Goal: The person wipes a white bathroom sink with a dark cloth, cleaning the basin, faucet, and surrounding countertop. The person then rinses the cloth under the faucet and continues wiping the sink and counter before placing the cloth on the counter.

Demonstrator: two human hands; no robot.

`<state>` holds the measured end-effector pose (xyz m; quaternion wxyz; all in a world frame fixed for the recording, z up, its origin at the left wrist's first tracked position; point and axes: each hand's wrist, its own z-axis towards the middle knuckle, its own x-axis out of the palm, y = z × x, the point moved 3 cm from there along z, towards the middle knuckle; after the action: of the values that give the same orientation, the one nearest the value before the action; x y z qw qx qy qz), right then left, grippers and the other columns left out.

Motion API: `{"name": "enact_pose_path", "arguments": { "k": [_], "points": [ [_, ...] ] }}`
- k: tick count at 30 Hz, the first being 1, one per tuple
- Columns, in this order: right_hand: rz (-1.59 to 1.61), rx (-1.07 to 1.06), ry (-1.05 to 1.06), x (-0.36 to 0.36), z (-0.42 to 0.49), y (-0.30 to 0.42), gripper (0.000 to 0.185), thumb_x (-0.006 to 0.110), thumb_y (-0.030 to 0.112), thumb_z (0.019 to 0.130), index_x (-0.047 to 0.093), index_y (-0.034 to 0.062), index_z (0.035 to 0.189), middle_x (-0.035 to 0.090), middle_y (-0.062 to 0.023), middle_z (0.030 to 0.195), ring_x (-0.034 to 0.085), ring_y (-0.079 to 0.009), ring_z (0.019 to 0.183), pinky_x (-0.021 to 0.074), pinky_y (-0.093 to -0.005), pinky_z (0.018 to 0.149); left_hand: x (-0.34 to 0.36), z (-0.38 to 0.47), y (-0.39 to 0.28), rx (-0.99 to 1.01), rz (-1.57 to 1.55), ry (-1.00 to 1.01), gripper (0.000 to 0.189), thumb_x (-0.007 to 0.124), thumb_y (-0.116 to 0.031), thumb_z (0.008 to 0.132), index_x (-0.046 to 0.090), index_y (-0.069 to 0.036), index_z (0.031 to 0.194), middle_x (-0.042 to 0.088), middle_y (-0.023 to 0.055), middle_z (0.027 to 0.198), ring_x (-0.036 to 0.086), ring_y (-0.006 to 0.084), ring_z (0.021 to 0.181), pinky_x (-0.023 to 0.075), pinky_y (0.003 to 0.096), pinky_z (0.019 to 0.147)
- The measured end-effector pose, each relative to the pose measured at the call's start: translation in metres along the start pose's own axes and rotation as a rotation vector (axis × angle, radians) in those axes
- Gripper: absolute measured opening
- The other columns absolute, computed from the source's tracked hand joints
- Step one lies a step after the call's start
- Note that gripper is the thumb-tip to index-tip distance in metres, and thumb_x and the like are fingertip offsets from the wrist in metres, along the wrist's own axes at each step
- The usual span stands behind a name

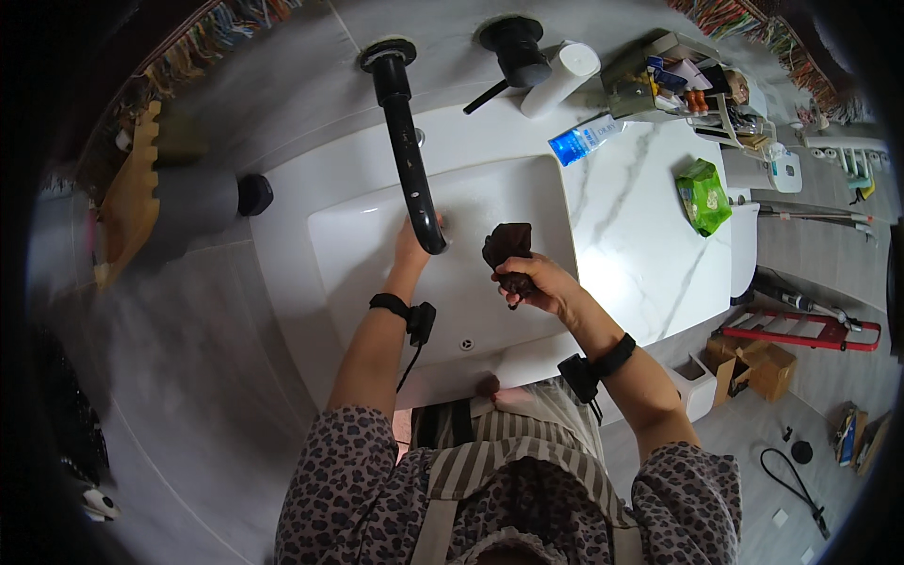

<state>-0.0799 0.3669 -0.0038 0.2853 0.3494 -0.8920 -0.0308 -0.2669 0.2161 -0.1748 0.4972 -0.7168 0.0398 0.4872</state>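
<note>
A dark brown wet-looking cloth is bunched in my right hand, held above the right half of the white washbasin. One end of it sticks up past my thumb, and a crumpled part hangs below my fingers. My left hand reaches into the basin beneath the black wall-mounted spout. The spout's end covers most of its fingers, so whether they hold anything is hidden. Near the basin's front wall sits a small round overflow hole.
A black lever tap juts from the wall beside a white bottle. On the marbled counter lie a blue-and-white tube and a green packet. A box of toiletries stands at the back right.
</note>
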Motion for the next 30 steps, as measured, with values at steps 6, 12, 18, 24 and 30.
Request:
{"name": "enact_pose_path", "arguments": {
  "k": [6,12,18,24,30],
  "points": [
    [0.269,0.011,0.184,0.019,0.019,-0.001,0.021,0.062,0.013,0.083,0.054,0.0,0.098,0.061,-0.0147,0.088,0.056,-0.0168,0.068,0.0433,-0.0248,0.05,-0.041,-0.029,-0.042,-0.062,0.0,-0.05,0.034,0.07,-0.002,0.072,0.058,-0.008,0.104,0.056,0.0092,0.109,0.057,0.0301,0.103,0.048,0.0406,0.085],
    [0.177,0.23,0.511,0.039,0.031,0.009,0.02,0.059,0.011,0.083,0.053,0.0006,0.099,0.057,-0.0119,0.085,0.046,-0.0142,0.063,0.0375,-0.0232,0.049,-0.104,-0.047,-0.126,0.564,0.056,-0.025,0.062,0.074,-0.009,0.07,0.051,-0.008,0.128,0.046,0.0117,0.135,0.045,0.0343,0.122,0.0414,0.0463,0.102],
    [-0.203,0.418,0.719,0.052,0.046,0.023,0.014,0.062,0.011,0.082,0.051,0.0051,0.087,0.05,-0.0055,0.073,0.038,-0.0084,0.054,0.028,-0.0182,0.04,-0.109,-0.023,-0.132,0.69,0.003,-0.036,0.052,0.072,-0.008,0.074,0.052,-0.01,0.122,0.057,0.0107,0.116,0.063,0.027,0.098,0.0549,0.0357,0.079],
    [-0.777,0.219,0.403,0.063,0.055,0.047,0.019,0.067,0.012,0.074,0.054,0.004,0.085,0.054,-0.0058,0.066,0.046,-0.0111,0.051,0.0369,-0.0232,0.042,-0.103,-0.002,-0.114,0.358,0.331,0.323,0.027,0.066,-0.012,0.076,0.06,-0.011,0.102,0.06,0.0072,0.072,0.063,0.027,0.066,0.0509,0.036,0.055],
    [-1.872,-0.652,-0.001,0.063,0.065,0.037,0.022,0.06,0.012,0.075,0.055,0.0017,0.094,0.067,-0.0177,0.079,0.065,-0.0332,0.065,0.0523,-0.0434,0.059,-0.08,-0.01,-0.114,0.099,0.089,0.275,0.011,0.067,-0.014,0.074,0.063,-0.003,0.074,0.064,0.0148,0.07,0.062,0.03,0.062,0.0495,0.0381,0.054]
  ]
}}
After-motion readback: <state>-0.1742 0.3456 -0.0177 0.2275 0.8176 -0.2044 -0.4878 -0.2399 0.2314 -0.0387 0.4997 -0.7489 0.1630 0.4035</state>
